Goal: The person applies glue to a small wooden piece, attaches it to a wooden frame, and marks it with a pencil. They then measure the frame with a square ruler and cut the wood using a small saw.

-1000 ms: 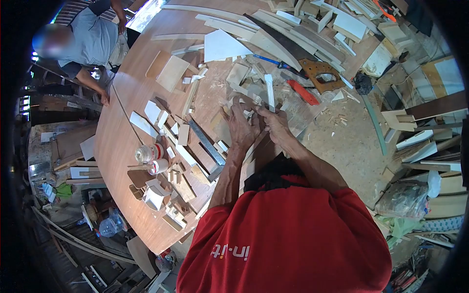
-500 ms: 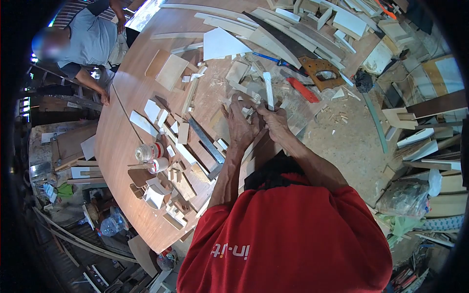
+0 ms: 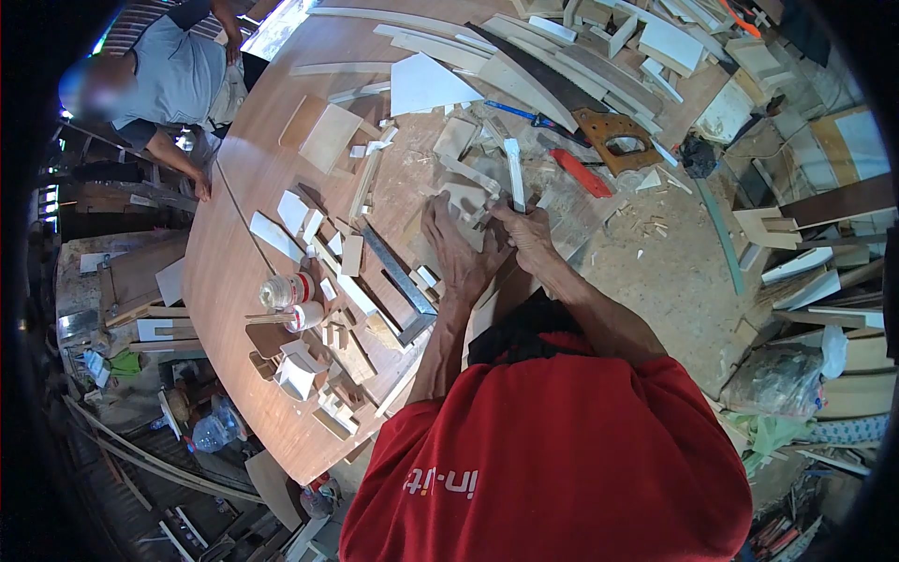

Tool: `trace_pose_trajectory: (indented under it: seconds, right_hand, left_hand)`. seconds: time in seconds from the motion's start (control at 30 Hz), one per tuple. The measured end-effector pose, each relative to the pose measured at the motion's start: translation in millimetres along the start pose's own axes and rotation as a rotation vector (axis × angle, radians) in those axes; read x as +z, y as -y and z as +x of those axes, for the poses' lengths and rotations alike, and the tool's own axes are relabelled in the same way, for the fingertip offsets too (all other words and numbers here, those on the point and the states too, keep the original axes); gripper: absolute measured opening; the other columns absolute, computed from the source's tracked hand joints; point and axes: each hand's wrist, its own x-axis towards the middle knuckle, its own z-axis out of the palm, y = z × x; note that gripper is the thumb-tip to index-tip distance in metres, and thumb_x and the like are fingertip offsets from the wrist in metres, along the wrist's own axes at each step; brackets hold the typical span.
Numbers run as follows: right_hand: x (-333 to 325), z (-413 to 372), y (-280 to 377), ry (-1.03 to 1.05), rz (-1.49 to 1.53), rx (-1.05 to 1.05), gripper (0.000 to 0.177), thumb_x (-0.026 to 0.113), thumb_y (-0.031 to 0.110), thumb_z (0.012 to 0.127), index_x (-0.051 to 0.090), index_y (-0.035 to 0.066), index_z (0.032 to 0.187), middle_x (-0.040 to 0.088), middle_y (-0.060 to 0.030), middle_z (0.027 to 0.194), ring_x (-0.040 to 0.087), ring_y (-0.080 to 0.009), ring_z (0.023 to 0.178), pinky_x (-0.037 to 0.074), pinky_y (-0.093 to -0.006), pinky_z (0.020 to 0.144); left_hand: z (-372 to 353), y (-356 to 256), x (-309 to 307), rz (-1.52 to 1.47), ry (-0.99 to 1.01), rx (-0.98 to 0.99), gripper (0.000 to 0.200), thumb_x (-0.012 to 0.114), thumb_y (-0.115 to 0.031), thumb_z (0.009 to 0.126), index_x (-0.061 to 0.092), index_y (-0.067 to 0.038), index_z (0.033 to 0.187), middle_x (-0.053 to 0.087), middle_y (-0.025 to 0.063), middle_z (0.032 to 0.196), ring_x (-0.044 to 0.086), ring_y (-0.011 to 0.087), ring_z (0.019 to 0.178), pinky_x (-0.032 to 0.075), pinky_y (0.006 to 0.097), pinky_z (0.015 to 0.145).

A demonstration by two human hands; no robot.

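My right hand (image 3: 526, 236) is closed around the lower end of a narrow white strip (image 3: 515, 173), which points away from me. Beside it, my left hand (image 3: 461, 253) has its fingers stretched and apart, thumb side close to the right hand. Just beyond the left fingertips lies a pale wood piece (image 3: 466, 198), partly blurred. A red tool (image 3: 581, 173) rests right of the strip, near a handsaw (image 3: 613, 138) with a wooden handle. A blue-handled tool (image 3: 524, 114) lies behind the strip.
To the left, a dark metal square (image 3: 398, 281), jars (image 3: 286, 292) and several wood offcuts lie on the brown board (image 3: 234, 347). A white panel (image 3: 431, 84) sits farther back. Another person (image 3: 183, 80) is at the far left, one hand at the board's edge.
My left hand has drawn back slightly towards me and its fingers have spread, uncovering the pale wood piece. My right hand and the white strip have hardly moved.
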Motion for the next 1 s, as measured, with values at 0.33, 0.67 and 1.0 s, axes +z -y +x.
trace_pose_trajectory:
  seconds: [0.33,0.67,1.0]
  right_hand:
    - [0,3,-3,0.017,0.022,0.039,0.023,0.08,0.022,0.075,0.06,0.012,0.076,0.045,0.0084,0.06,0.034,-0.0025,0.048,0.025,-0.0221,0.042]
    - [-8,13,-13,0.032,-0.053,0.053,0.027,0.08,0.029,0.074,0.065,0.006,0.08,0.056,0.0022,0.066,0.045,-0.0072,0.053,0.035,-0.0239,0.045]
    - [-6,-10,10,-0.029,-0.026,0.002,0.026,0.08,0.027,0.074,0.059,0.011,0.072,0.045,0.0074,0.06,0.036,-0.0026,0.05,0.026,-0.0224,0.043]
  left_hand:
    - [-20,2,0,-0.002,-0.042,-0.11,0.083,0.069,-0.005,0.066,0.025,0.005,0.135,0.035,0.028,0.126,0.035,0.0439,0.116,0.028,0.0516,0.1]
    - [-21,-3,-7,-0.044,-0.032,-0.172,0.083,0.07,-0.003,0.065,0.026,0.006,0.134,0.036,0.0271,0.127,0.036,0.0432,0.117,0.03,0.0508,0.099]
    - [-25,-24,-16,0.06,-0.086,-0.143,0.074,0.068,-0.001,0.067,0.032,0.005,0.131,0.042,0.0267,0.122,0.04,0.0435,0.113,0.032,0.0506,0.096]
